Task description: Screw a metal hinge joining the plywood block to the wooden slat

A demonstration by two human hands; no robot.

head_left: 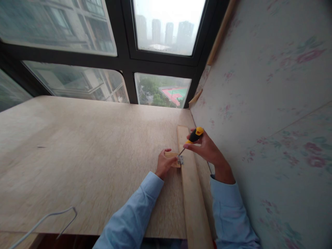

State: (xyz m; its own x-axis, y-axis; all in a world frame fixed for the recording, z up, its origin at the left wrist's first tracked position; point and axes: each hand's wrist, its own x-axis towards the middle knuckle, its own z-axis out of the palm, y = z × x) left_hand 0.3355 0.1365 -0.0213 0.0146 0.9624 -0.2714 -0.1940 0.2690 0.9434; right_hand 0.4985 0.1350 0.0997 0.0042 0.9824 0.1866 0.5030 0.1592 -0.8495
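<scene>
My right hand [206,147] is closed around a screwdriver [196,135] with a yellow and black handle. Its shaft slants down to the left, and the tip meets a small metal hinge [181,159]. This hinge lies where a short wooden block [174,163] joins a long wooden plank [193,193]. My left hand [165,163] grips the short block, its fingertips right beside the hinge. Any screw under the tip is too small to make out.
The plank rests lengthwise on a wood-patterned tabletop [103,155], close to the flowered wall [272,121]. A white cable [49,215] curls over the front left edge. Dark-framed windows [124,62] stand behind. A small dark sliver [40,147] lies at the left.
</scene>
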